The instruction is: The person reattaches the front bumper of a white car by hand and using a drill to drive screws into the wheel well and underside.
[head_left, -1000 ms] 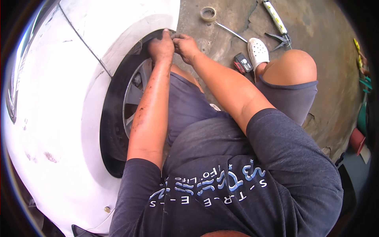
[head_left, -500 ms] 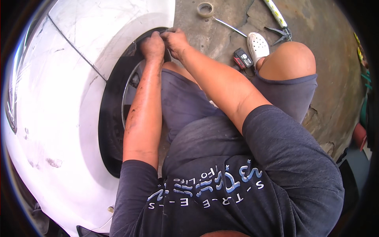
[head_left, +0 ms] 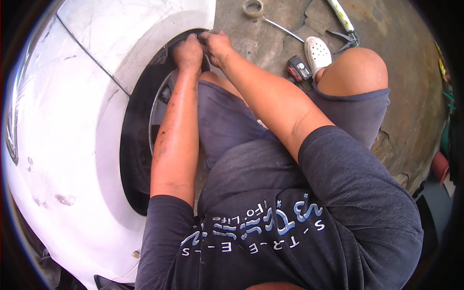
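Both of my hands meet at the top end of the white car's fender (head_left: 101, 121), by the rim of the black wheel arch (head_left: 133, 140). My left hand (head_left: 187, 54) is closed, knuckles up, with its fingertips at the arch edge. Close beside it, my right hand (head_left: 217, 47) pinches with bent fingers, its tips almost touching the left hand. Whatever lies between the fingers is hidden or too small to make out. Below my left forearm, part of the wheel (head_left: 155, 104) shows inside the arch.
On the stained concrete floor lie a roll of tape (head_left: 260, 11), a metal rod (head_left: 284, 30), a caulking gun (head_left: 342, 20) and a black-and-red tool battery (head_left: 300, 68). My white clog (head_left: 316, 52) stands beside the battery. Assorted items crowd the far right edge.
My right hand has shifted slightly, its fingers curling more at the arch edge. My left hand stays nearly in place. The whole view has moved a little.
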{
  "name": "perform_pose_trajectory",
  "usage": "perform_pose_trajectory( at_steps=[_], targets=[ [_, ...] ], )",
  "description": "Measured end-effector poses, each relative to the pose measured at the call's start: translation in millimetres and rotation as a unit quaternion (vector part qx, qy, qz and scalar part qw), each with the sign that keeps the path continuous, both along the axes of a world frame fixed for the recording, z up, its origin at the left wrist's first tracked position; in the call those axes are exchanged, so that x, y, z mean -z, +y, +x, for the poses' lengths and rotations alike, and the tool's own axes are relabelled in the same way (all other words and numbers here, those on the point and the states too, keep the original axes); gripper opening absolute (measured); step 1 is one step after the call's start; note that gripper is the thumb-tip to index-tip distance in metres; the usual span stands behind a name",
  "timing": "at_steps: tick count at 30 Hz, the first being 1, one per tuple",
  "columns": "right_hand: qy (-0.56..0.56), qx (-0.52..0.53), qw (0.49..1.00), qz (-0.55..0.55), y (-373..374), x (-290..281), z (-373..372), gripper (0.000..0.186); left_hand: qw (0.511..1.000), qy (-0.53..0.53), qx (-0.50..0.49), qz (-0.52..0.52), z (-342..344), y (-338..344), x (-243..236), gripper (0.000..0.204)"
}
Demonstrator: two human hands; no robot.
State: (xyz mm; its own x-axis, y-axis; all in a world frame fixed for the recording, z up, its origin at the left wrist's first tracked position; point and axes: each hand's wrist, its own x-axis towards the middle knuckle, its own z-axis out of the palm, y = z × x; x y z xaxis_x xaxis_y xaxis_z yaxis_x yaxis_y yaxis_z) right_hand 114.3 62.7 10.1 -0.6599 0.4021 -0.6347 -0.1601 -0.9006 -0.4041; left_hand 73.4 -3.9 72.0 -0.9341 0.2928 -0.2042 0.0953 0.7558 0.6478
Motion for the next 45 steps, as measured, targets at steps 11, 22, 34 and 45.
perform_pose_trajectory(
  at_steps=[11, 22, 34, 45],
  targets=[
    [0.032, 0.06, 0.997, -0.035, -4, 1, 4, 0.035, 0.976, -0.119, -0.116, 0.142, 15, 13, -18, 0.037],
    [0.036, 0.105, 0.992, -0.058, -13, -4, -6, 0.038, 0.978, -0.14, -0.085, 0.131, 4, 6, -16, 0.035],
    [0.069, 0.131, 0.985, -0.092, -16, 7, -7, 0.036, 0.979, -0.142, -0.112, 0.092, 13, 17, -25, 0.034],
    [0.024, 0.108, 0.993, -0.028, -14, -6, 0, 0.036, 0.982, -0.142, -0.098, 0.076, 0, 12, -17, 0.027]
  ],
)
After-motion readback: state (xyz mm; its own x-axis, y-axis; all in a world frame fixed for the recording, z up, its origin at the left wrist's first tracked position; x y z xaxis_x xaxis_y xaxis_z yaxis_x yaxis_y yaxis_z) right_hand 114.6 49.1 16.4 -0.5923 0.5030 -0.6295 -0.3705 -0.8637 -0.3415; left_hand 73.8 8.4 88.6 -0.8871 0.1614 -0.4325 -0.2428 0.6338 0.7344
